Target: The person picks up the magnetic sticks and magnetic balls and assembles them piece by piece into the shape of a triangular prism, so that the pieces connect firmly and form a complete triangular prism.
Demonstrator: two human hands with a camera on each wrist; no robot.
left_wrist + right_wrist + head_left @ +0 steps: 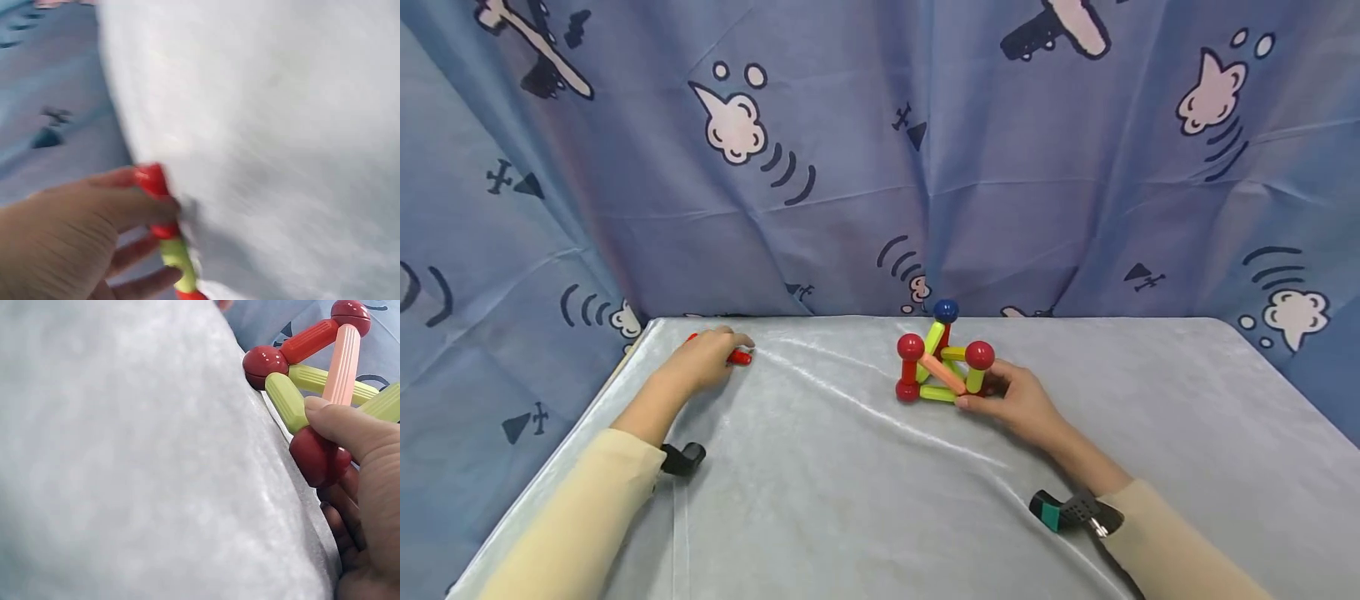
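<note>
A frame of magnetic building rods and balls [937, 369] stands at the table's middle, with red balls below, two red balls and a blue ball [946, 311] higher up. Its rods are yellow-green, red and salmon. My right hand [1022, 408] grips its near right corner; in the right wrist view the thumb lies by a red ball [319, 456] and a yellow-green rod [287, 403]. At the table's far left, my left hand [703, 358] holds a red rod [152, 179] between thumb and fingers. A yellow-green rod [177, 259] lines up with it, partly behind the fingers.
A pale grey cloth covers the table [850, 492], with creases running across it. Behind and at the left hangs a blue patterned curtain [850, 167], close to the table's back edge. Black straps [683, 458] sit on both wrists.
</note>
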